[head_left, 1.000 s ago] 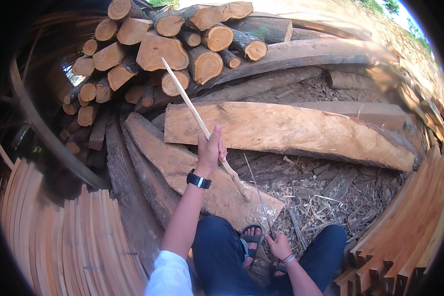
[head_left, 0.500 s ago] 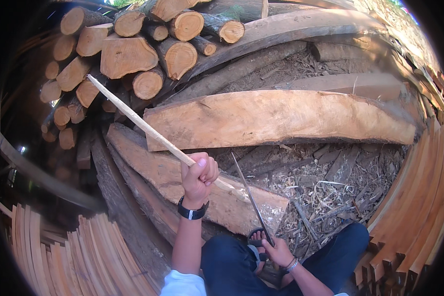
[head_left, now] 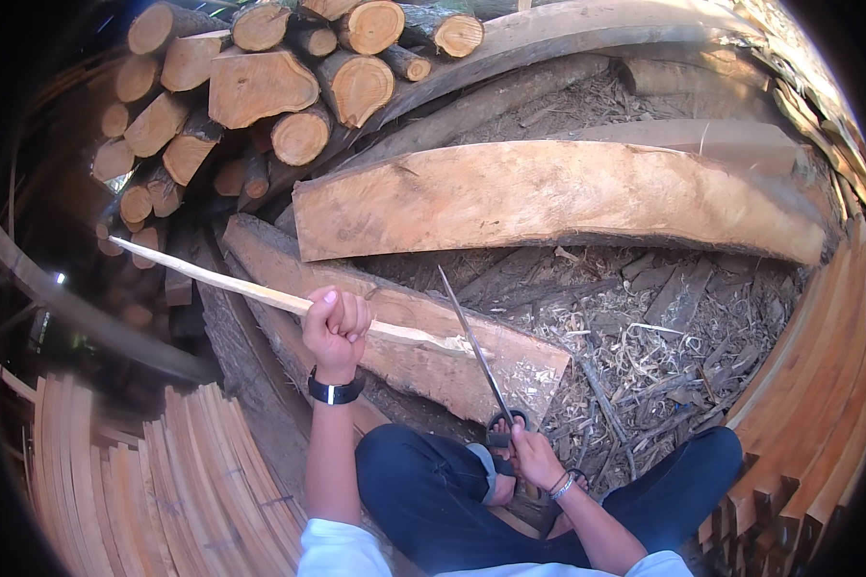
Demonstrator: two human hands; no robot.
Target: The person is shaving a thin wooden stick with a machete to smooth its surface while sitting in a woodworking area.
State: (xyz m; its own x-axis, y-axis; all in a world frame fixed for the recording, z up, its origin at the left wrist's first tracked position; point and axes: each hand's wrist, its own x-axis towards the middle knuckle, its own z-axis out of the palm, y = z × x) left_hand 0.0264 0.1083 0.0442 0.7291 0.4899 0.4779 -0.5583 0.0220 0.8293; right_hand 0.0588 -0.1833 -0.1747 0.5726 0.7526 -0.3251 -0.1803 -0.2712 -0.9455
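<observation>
My left hand [head_left: 337,332] is closed around the middle of a long pale wooden stick [head_left: 207,274], peeled of bark. One end points up to the left; the other slants toward the right and ends beside the blade of a long knife [head_left: 476,351]. In my right hand [head_left: 539,460] the knife's handle is gripped, its narrow dark blade pointing away and slightly left. Whether blade and stick touch, I cannot tell. Below them lies a flat wooden slab [head_left: 534,361], with pale shavings on its near end.
A large curved slab [head_left: 558,197] lies across the ground ahead. Cut logs [head_left: 265,88] are stacked at the far left. Sawn planks stand in bundles at the left [head_left: 178,471] and right [head_left: 808,385]. Wood chips [head_left: 635,361] cover the ground near my crossed legs [head_left: 423,500].
My left hand has shifted left, and the stick has swung to a flatter slant, its far end lower. The right hand still grips the knife. The whole view has moved slightly.
</observation>
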